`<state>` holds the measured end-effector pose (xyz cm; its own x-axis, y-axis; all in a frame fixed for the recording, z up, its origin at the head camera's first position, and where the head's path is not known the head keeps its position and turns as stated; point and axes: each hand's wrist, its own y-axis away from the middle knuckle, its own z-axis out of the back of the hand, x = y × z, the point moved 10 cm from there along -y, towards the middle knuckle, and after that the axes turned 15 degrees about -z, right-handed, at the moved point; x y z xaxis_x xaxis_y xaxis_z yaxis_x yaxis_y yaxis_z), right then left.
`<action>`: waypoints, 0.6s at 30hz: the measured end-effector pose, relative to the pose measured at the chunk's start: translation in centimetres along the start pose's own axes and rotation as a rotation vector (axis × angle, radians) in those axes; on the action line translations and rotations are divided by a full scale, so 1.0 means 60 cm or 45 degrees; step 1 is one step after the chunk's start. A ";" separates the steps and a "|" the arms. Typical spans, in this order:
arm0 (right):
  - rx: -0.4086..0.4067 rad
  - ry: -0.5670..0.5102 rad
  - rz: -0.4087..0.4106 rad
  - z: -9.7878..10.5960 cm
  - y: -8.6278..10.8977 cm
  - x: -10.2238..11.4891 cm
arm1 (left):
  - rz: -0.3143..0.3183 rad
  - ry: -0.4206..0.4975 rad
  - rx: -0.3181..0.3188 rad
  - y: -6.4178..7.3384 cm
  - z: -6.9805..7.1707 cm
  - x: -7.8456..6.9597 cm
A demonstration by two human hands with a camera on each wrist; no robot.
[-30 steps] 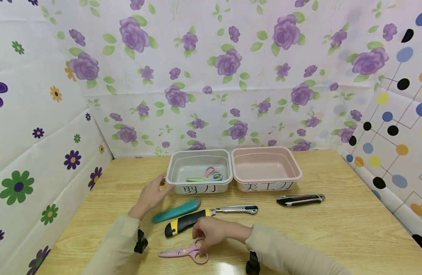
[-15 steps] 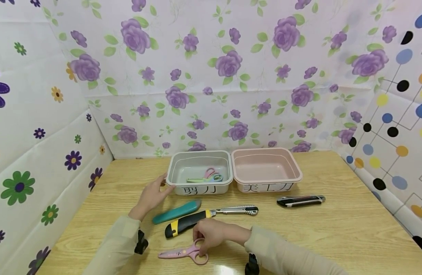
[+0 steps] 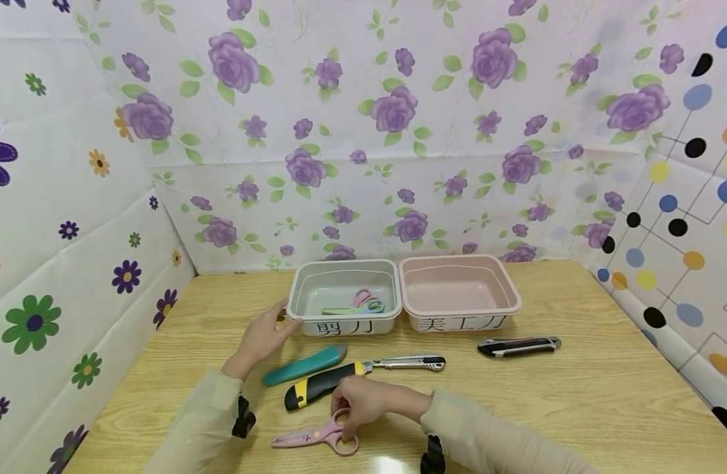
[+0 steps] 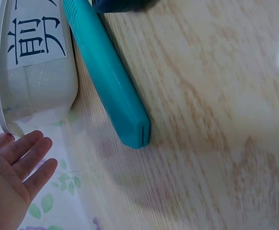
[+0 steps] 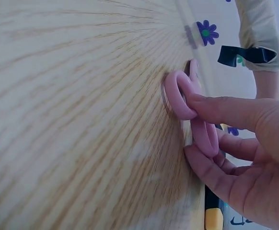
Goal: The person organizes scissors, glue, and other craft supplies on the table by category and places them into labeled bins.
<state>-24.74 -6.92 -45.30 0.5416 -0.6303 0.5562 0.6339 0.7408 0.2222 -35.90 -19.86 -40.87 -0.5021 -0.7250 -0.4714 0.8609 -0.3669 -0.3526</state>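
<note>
My right hand (image 3: 363,403) pinches the handle loops of pink scissors (image 3: 316,436) close to the tabletop, blades pointing left. In the right wrist view, the thumb touches one pink loop (image 5: 178,98) and the fingers are at the other. My left hand (image 3: 262,339) touches the left front corner of a grey bin (image 3: 342,260), thumb at its rim and the other fingers extended beside the wall. Inside the bin lie scissors with pink, blue and green parts (image 3: 363,303). A teal utility knife (image 4: 110,86) lies just in front of the left hand.
A pink bin (image 3: 460,309) stands right against the grey one; both carry labels. Between bins and right hand lie a black-and-yellow utility knife (image 3: 322,385) and a silver box cutter (image 3: 407,361). Another black cutter (image 3: 517,346) lies at the right. Patterned cloth walls surround the table.
Both hands stay almost where they were. The pink scissors have tilted very slightly in the right hand.
</note>
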 end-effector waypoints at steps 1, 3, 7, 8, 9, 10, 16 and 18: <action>0.014 -0.015 -0.007 -0.001 0.000 -0.001 | 0.002 -0.001 0.002 0.000 0.000 0.000; 0.045 -0.044 -0.023 -0.004 0.000 -0.004 | 0.004 -0.003 0.005 0.001 0.001 -0.001; 0.099 -0.124 -0.060 -0.006 0.001 -0.009 | 0.005 0.002 0.003 0.000 0.001 -0.003; 0.110 -0.149 -0.065 -0.007 0.002 -0.010 | 0.002 0.005 0.003 0.000 0.001 -0.004; 0.116 -0.174 -0.069 -0.006 0.002 -0.011 | 0.001 0.008 0.002 0.000 0.001 -0.004; 0.122 -0.204 -0.077 -0.006 0.003 -0.012 | 0.000 0.011 0.002 0.000 0.001 -0.004; 0.132 -0.331 -0.112 -0.002 0.005 -0.017 | 0.002 0.007 -0.005 -0.001 0.000 0.000; 0.139 -0.377 -0.113 -0.001 0.007 -0.018 | -0.001 0.002 -0.006 -0.001 -0.001 0.001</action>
<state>-25.01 -5.95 -45.88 0.2931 -0.6104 0.7359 0.5996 0.7168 0.3558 -36.01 -19.85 -40.92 -0.5028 -0.7237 -0.4727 0.8601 -0.3645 -0.3568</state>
